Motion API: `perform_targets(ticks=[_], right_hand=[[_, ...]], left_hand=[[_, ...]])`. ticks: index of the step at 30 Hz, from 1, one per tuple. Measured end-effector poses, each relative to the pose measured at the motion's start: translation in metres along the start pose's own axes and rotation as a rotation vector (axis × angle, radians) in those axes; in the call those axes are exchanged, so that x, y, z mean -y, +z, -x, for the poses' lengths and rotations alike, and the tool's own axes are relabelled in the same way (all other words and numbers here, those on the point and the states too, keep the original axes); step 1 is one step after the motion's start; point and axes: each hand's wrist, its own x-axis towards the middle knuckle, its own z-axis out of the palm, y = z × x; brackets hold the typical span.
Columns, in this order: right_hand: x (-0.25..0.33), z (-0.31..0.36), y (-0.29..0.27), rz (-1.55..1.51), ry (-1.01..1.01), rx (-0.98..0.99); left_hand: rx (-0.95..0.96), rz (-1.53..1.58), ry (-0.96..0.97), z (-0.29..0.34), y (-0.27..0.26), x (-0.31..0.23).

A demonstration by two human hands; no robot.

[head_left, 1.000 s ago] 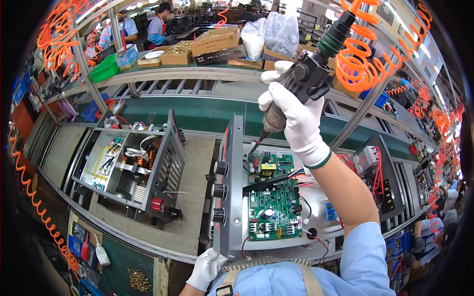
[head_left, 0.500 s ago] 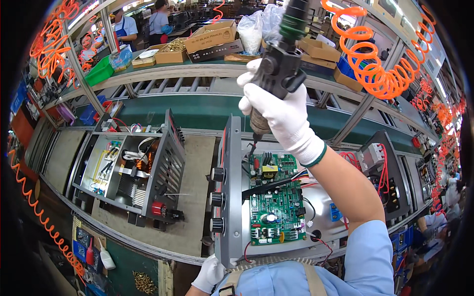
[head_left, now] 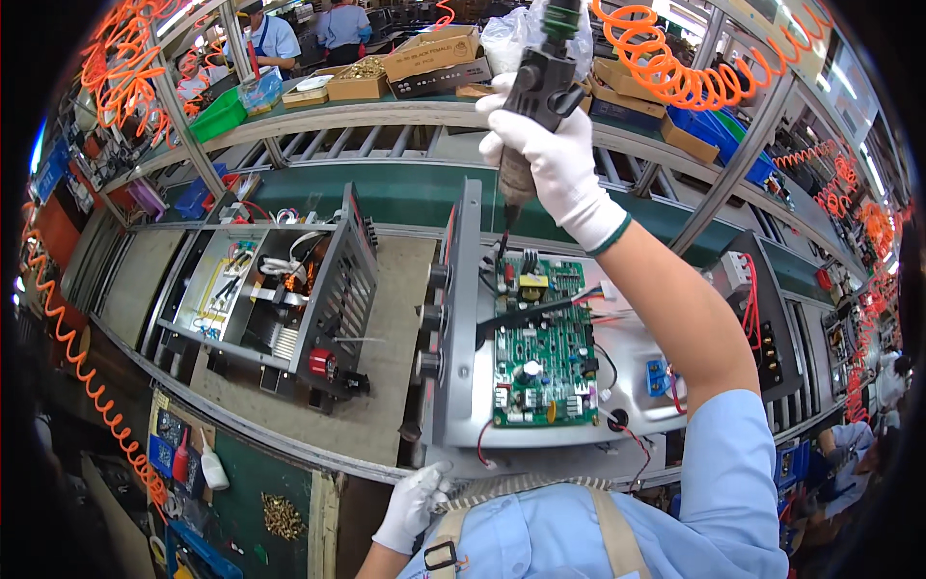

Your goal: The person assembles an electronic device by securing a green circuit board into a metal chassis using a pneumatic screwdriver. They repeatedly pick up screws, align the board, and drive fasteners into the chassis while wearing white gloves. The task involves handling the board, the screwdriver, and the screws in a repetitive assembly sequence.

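Observation:
In my raised, white-gloved right hand (head_left: 555, 159) is a black power screwdriver (head_left: 540, 87), its fingers wrapped round the body. The driver points down, its bit over the upper left corner of a green circuit board (head_left: 545, 372); I cannot tell if it touches a screw. That board lies on the silver base (head_left: 632, 376) of an open metal unit. A dark grey panel (head_left: 463, 357) with black knobs stands along the unit's left side. My left hand (head_left: 412, 504), also gloved, is low by the line's front edge, below the panel, fingers curled; anything inside them is hidden.
To the left sits a second open unit (head_left: 275, 299) with a slatted side. Boxes of parts (head_left: 357, 82) and a green bin (head_left: 220, 114) stand on the rear shelf. Coiled orange hoses (head_left: 666, 58) hang overhead. Below left are brass fittings (head_left: 282, 517) and a white bottle (head_left: 212, 468).
The view has shifted, and the right hand with the screwdriver appears slightly higher, its bit still near the board's upper left corner. My left hand has risen slightly, its fingers more curled.

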Motion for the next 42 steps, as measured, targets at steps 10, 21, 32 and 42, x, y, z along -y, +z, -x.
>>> perform_targets(ticks=[10,21,32,42], right_hand=[[0.166,0.128,-0.024,-0.217,-0.041,0.041],[0.14,0.262,-0.052,-0.376,-0.308,-0.092],[0.125,0.261,-0.052,-0.464,-0.212,0.015],[0.116,0.252,-0.033,-0.393,-0.28,-0.02]], left_hand=[[0.217,-0.005,0.248,0.037,0.058,-0.063],[0.444,0.278,-0.02,0.007,0.157,-0.056],[0.398,0.204,-0.012,0.013,0.155,-0.052],[0.361,0.398,0.089,0.009,0.158,-0.062]])
